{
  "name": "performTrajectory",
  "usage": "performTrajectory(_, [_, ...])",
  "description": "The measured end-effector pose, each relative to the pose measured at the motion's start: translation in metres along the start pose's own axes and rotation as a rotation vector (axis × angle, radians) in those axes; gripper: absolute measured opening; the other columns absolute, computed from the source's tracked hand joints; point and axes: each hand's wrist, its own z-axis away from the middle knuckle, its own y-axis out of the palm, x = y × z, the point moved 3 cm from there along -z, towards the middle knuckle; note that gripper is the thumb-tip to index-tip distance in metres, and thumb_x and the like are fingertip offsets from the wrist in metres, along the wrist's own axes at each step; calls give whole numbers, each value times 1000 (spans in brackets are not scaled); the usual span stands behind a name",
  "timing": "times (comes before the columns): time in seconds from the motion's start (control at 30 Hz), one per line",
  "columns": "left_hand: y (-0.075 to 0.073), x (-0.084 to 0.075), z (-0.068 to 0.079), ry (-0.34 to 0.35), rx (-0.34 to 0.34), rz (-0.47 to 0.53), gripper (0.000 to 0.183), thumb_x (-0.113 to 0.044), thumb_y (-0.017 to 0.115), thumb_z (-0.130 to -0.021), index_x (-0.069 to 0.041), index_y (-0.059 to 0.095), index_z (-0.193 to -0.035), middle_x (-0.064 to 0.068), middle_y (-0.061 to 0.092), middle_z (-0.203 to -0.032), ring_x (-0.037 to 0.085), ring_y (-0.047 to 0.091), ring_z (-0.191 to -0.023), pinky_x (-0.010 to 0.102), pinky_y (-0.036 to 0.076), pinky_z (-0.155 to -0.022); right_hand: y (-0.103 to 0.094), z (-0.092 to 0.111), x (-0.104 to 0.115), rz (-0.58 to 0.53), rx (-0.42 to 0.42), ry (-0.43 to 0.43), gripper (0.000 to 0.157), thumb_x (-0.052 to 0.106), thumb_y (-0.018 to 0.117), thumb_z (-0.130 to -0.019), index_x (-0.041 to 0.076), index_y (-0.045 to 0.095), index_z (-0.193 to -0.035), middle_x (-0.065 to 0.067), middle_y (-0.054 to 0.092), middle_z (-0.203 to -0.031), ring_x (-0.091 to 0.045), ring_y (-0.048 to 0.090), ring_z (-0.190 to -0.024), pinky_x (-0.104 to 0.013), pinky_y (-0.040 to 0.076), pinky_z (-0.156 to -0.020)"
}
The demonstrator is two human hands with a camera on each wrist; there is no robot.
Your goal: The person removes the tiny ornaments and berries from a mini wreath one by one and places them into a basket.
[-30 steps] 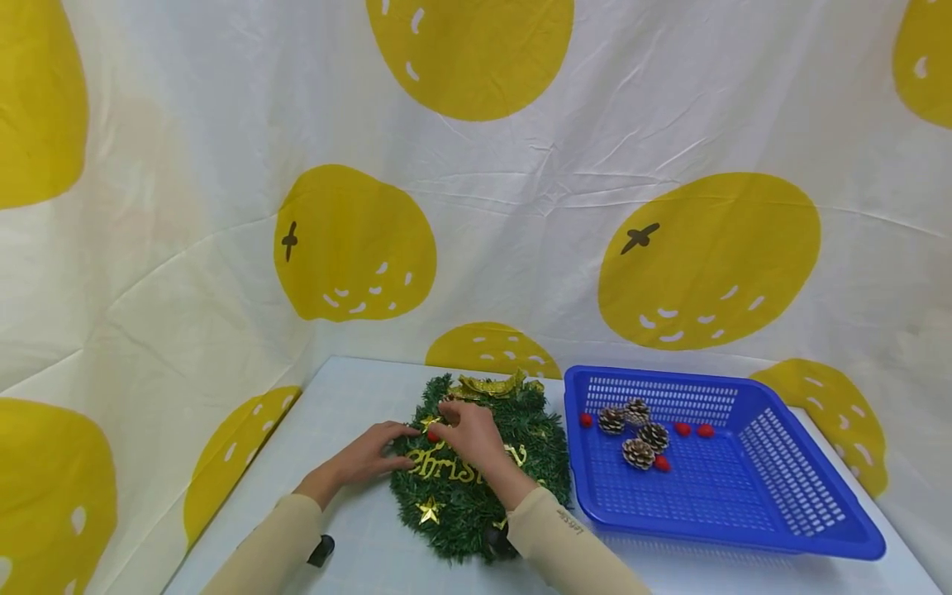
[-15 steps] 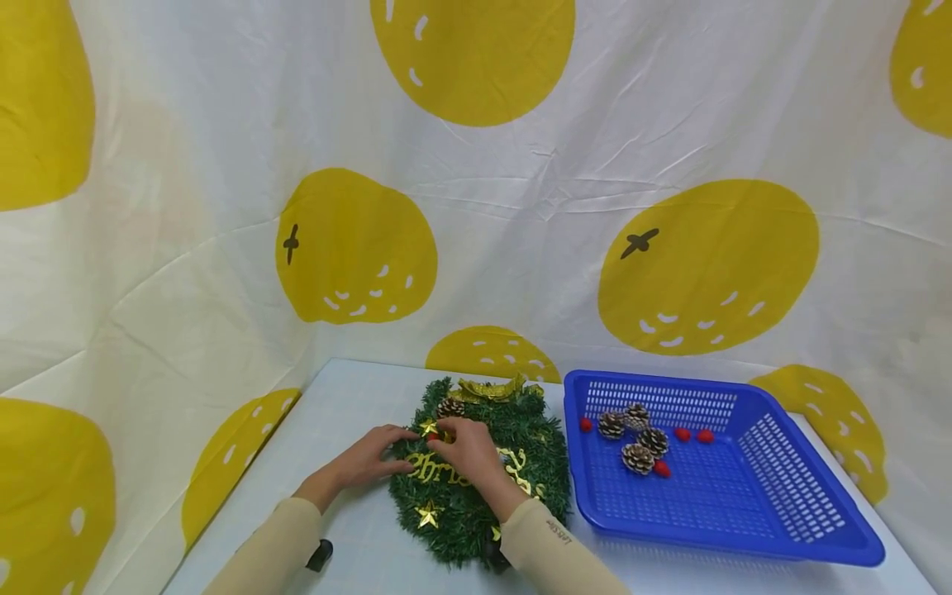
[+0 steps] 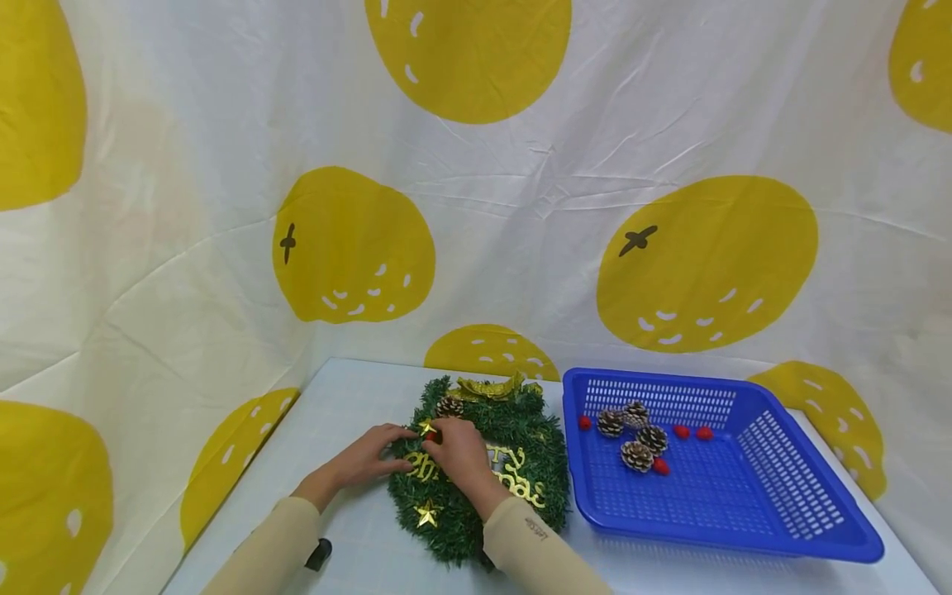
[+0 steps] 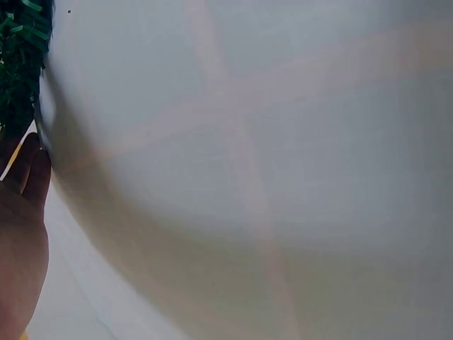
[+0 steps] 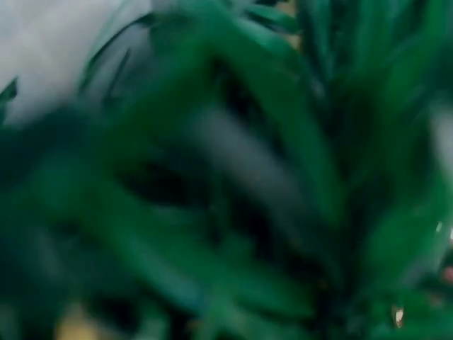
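A green Christmas wreath (image 3: 449, 539) lies on the table, bearing gold lettering (image 3: 521, 479), a gold star (image 3: 427, 513), a gold ribbon (image 3: 487, 387) and a pine cone (image 3: 449, 406). At its upper left my right hand (image 3: 463, 464) pinches a small red berry (image 3: 430, 436) beside another gold star (image 3: 426, 427); the hand covers part of the lettering. My left hand (image 3: 368, 457) rests against the wreath's left edge, thumb and index finger spread and fairly straight. The left wrist view shows fingers (image 4: 37, 173) at the rim. Blurred green needles (image 5: 233, 262) fill the right wrist view.
To the wreath's right stands a blue plastic basket (image 3: 706, 541) with several pine cones (image 3: 637, 455) and red berries (image 3: 682, 431). A small black object (image 3: 319, 554) shows by the left sleeve. A white curtain (image 3: 506, 248) with yellow fruit prints hangs behind the table.
My right hand has shifted down and left from over the pine cone to the red berry, uncovering the cone and the right part of the lettering. The left hand stays in place.
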Motion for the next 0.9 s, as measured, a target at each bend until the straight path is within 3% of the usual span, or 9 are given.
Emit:
performTrajectory(0.2, [0, 0, 0, -1, -2, -4, 54, -40, 67, -93, -8, 55, -135, 12, 55, -132, 36, 49, -124, 57, 40, -99, 3, -1, 2, 50, 2, 6, 33, 26, 73, -90, 12, 70, -119, -4, 71, -101, -13, 64, -73, -25, 48, -54])
performTrajectory(0.7, [0, 0, 0, -4, 4, 1, 54, -39, 67, -93, -8, 55, -136, 12, 54, -133, 36, 48, -125, 56, 40, -99, 6, -2, 4, 161, -52, -16, 22, 24, 72, -91, 16, 74, -111, -1, 72, -93, -11, 63, -66, -26, 48, -52])
performTrajectory(0.9, [-1, -2, 0, -2, 0, 5, 54, -38, 67, -93, -8, 55, -136, 12, 55, -133, 36, 48, -125, 57, 40, -99, 8, -3, 6, 198, -31, -1, 20, 25, 73, -90, 16, 74, -108, 1, 70, -88, -13, 61, -64, -27, 47, -51])
